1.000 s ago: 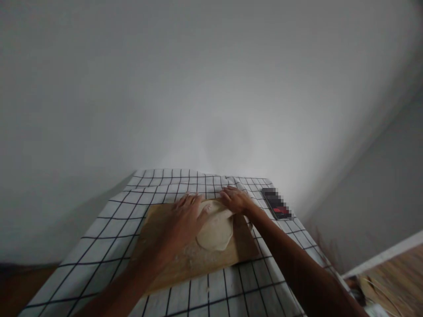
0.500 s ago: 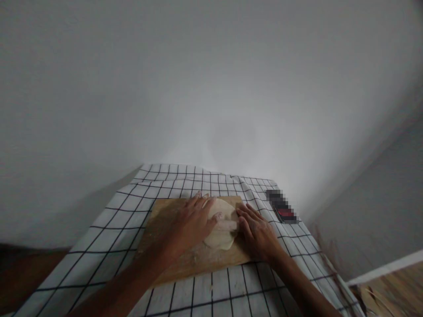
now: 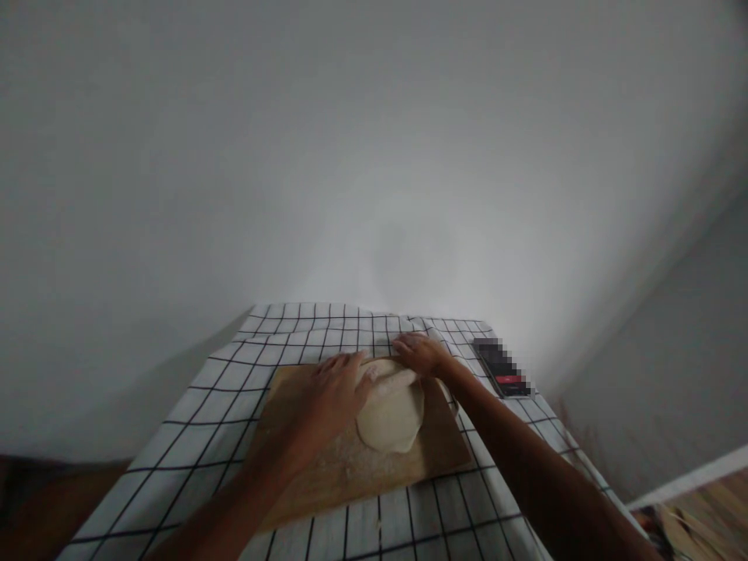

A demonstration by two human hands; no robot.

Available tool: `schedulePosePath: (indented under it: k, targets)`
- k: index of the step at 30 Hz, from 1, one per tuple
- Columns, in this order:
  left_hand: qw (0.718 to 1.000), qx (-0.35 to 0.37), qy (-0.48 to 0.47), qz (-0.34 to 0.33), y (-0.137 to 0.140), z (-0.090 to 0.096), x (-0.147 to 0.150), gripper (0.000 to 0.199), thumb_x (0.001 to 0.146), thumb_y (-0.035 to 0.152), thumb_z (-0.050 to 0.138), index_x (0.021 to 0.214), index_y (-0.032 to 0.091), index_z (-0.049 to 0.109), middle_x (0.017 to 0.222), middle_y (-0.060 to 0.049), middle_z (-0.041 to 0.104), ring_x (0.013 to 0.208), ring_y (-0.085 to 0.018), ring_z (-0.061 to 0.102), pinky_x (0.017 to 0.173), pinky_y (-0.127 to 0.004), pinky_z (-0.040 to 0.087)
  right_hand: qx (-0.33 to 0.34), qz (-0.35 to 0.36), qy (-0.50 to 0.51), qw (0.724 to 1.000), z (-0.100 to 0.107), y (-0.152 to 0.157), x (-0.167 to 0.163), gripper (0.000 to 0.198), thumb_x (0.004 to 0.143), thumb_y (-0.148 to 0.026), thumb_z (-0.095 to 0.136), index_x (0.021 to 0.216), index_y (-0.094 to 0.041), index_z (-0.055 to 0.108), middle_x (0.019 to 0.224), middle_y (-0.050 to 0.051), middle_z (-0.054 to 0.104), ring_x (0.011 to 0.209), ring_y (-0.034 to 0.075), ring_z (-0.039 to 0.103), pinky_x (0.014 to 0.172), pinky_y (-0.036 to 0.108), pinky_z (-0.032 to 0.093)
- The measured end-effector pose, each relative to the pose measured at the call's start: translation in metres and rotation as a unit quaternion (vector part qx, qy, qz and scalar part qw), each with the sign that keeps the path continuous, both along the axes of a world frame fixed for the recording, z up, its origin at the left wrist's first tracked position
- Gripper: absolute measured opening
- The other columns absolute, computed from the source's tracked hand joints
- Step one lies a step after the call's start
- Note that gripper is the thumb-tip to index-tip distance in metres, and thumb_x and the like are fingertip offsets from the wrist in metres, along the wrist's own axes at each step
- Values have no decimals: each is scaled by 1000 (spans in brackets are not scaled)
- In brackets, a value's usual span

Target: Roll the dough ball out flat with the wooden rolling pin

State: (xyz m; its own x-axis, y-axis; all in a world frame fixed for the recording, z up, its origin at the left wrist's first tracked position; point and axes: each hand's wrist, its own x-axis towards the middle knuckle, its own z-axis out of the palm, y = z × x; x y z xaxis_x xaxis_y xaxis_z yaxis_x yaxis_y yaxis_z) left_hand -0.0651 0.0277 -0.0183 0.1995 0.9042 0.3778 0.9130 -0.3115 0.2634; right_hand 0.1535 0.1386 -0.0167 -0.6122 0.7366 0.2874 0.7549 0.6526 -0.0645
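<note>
A pale, floured rolling pin [image 3: 393, 382] lies across the far part of a flat round of dough [image 3: 390, 425], slightly slanted with its right end farther away. Both rest on a wooden board [image 3: 315, 483]. My left hand [image 3: 340, 383] is closed over the pin's left end, its thumb along the pin and its fingers reaching to the board's far edge. On the other end, my right hand [image 3: 418, 352] is closed too, its fingers bent leftward past the dough's far edge. The hands cover both pin ends, and the fingers are somewhat blurred.
A white cloth with dark grid lines [image 3: 222, 405] covers the table under the board. To the right lies a dark, phone-like object [image 3: 503, 370], partly pixelated. A pale wall [image 3: 374, 156] rises behind the table. Wooden floor [image 3: 716, 506] shows at lower right.
My right hand has moved away from me and a little left, turning its fingers leftward. The rolling pin has rolled toward the dough's far edge and tilted, baring more of the near dough.
</note>
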Motion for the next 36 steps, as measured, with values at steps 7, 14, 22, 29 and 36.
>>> schedulePosePath:
  k: [7,14,22,29,36]
  targets:
    - [998,30,48,-24,-4,-6,2,46,103,44,45,138,17,57,139,-15,65,134,-32,56,113,-51,42,1,-32,35,999,-13,-70,30,40,107,-25,35,133,-19,64,142,11,64,140,25,52,116,46,44]
    - [999,18,42,-27,-11,-5,9,50,103,46,46,143,16,56,147,-14,60,142,-34,48,118,-53,38,11,-54,94,994,-14,-101,35,44,109,-32,31,139,-21,62,146,9,61,144,24,48,118,49,43]
    - [999,11,1,31,-2,6,0,36,103,39,47,128,18,62,127,-12,71,123,-27,63,107,-44,47,-43,-77,-12,996,9,3,-10,49,111,-41,26,111,-20,71,111,10,77,102,22,72,89,32,55]
    - [999,27,14,20,8,-7,-9,36,105,37,43,130,18,60,128,-13,71,124,-27,63,108,-44,46,-36,14,-44,998,0,19,-11,18,101,-25,56,110,-18,71,122,11,73,118,22,66,104,36,51]
    - [998,30,45,-9,2,-6,-5,45,103,41,45,137,15,58,138,-14,66,133,-30,57,113,-47,43,0,-35,29,999,-11,-55,23,38,106,-23,38,130,-15,66,139,13,65,139,25,53,117,46,43]
